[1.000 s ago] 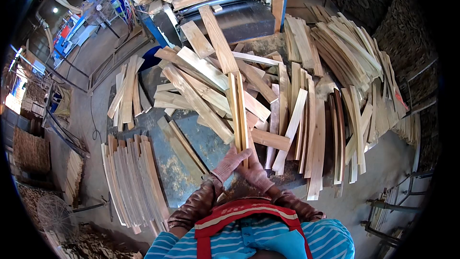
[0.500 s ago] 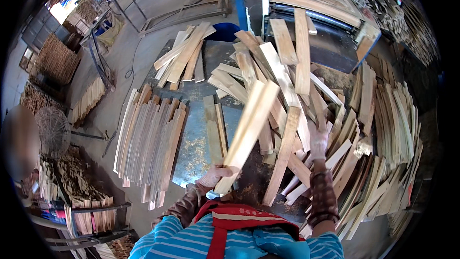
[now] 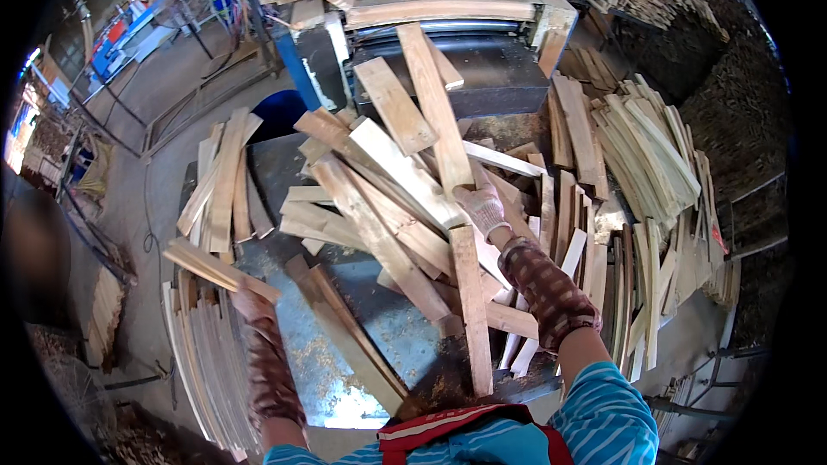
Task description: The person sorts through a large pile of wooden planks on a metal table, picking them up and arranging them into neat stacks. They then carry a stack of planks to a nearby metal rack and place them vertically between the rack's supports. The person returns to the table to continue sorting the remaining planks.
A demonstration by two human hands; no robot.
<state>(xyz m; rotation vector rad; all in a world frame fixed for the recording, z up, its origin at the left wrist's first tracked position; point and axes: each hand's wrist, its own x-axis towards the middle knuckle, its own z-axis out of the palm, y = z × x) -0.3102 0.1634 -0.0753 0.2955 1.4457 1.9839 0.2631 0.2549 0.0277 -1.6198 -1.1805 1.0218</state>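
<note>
My left hand [image 3: 251, 300], in a pale glove, is closed round the near end of a couple of narrow wooden boards [image 3: 207, 265]. It holds them over the far end of a neat row of boards [image 3: 202, 362] at the left. My right hand [image 3: 482, 207], gloved too, grips the near end of a long wooden board [image 3: 438, 120] that lies on a loose heap. Some of its fingers are hard to make out. Beneath and around it, boards [image 3: 379, 232] cross at many angles. A single board [image 3: 470, 310] lies just nearer than this hand.
A metal worktable [image 3: 327, 370] carries the wood. Behind it stands a machine [image 3: 482, 60] with a roller. Bundled boards [image 3: 642, 155] rise at the right, and a smaller pile [image 3: 226, 181] sits at the far left. A blue bin [image 3: 280, 112] is beyond the table.
My left hand has carried its boards from the middle to the row at the left. My right hand has moved from deep in the heap to the long board's end. The view has turned right.
</note>
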